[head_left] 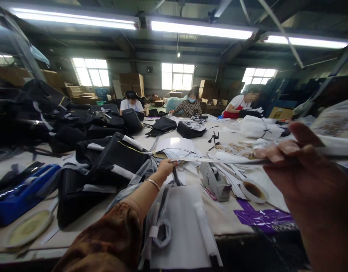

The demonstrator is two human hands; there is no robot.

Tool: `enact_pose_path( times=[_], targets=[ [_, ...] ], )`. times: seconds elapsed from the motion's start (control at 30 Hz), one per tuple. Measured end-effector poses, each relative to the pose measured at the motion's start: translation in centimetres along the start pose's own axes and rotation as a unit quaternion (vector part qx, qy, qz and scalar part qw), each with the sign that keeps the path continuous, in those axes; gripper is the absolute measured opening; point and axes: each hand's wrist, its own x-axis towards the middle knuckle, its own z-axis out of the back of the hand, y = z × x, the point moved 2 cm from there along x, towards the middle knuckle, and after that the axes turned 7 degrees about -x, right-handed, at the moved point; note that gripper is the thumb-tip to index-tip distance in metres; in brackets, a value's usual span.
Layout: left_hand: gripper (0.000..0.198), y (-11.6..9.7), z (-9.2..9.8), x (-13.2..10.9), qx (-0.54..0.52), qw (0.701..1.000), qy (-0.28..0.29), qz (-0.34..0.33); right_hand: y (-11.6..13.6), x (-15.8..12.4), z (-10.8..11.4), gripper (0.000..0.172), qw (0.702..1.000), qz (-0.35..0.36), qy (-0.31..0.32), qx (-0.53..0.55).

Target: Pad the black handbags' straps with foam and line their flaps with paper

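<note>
Strip (219,160) of thin white sheet held taut over tabletop's (227,221) near edge, long axis running left to right: left hand (166,167) pinching far end, right hand (304,177) clamped on nearer end, tape dispenser (215,182) below.

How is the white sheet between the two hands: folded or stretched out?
Stretched out: the white sheet runs straight, seen edge-on, from the left hand to the right hand, each pinching one end.

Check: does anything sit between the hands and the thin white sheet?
Nothing visible does. The left hand and right hand each grip an end of the sheet, stretched edge-on over the table; the tape dispenser shows below it.
</note>
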Motion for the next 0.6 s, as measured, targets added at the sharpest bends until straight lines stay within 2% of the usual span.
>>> enact_pose_path(
  times=[0.07, 0.1, 0.17, 0.23, 0.33, 0.4, 0.47, 0.5, 0.53, 0.6],
  targets=[
    [0.027, 0.1, 0.5, 0.8, -0.016, 0.999, -0.042, 0.029, -0.2, -1.0, 0.9, 0.014, 0.990, 0.065, 0.045, -0.116],
    [0.028, 0.0, 0.8, 0.9, -0.019, 0.997, -0.057, 0.042, -0.7, -1.7, 1.1, 0.015, 0.973, 0.093, 0.080, -0.195],
    [0.027, -0.5, 1.3, 0.7, -0.015, 0.995, -0.081, 0.060, -2.7, -3.4, 1.3, 0.024, 0.909, 0.131, 0.145, -0.367],
    [0.028, -1.4, 1.6, 0.0, -0.003, 0.993, -0.102, 0.065, -5.1, -5.0, 1.2, 0.030, 0.842, 0.149, 0.174, -0.488],
    [0.035, -3.1, 0.9, -2.7, 0.008, 0.993, -0.101, 0.058, -8.3, -6.6, 0.6, 0.032, 0.800, 0.185, 0.187, -0.540],
    [0.034, -4.0, -0.3, -5.7, 0.002, 0.997, -0.051, 0.066, -9.8, -6.9, -0.1, 0.034, 0.762, 0.216, 0.208, -0.574],
    [0.047, -4.8, -1.8, -9.4, -0.038, 0.993, 0.058, 0.094, -10.9, -6.7, -1.0, 0.036, 0.703, 0.226, 0.236, -0.632],
    [0.053, -5.2, -2.7, -11.4, -0.104, 0.976, 0.153, 0.118, -11.3, -6.5, -1.5, 0.038, 0.675, 0.220, 0.251, -0.658],
    [0.056, -5.7, -3.4, -13.3, -0.154, 0.955, 0.221, 0.128, -11.7, -6.4, -2.0, 0.039, 0.652, 0.210, 0.264, -0.679],
    [0.058, -6.7, -4.0, -16.0, -0.208, 0.930, 0.278, 0.118, -12.4, -6.1, -3.0, 0.040, 0.621, 0.186, 0.289, -0.704]
  ],
)
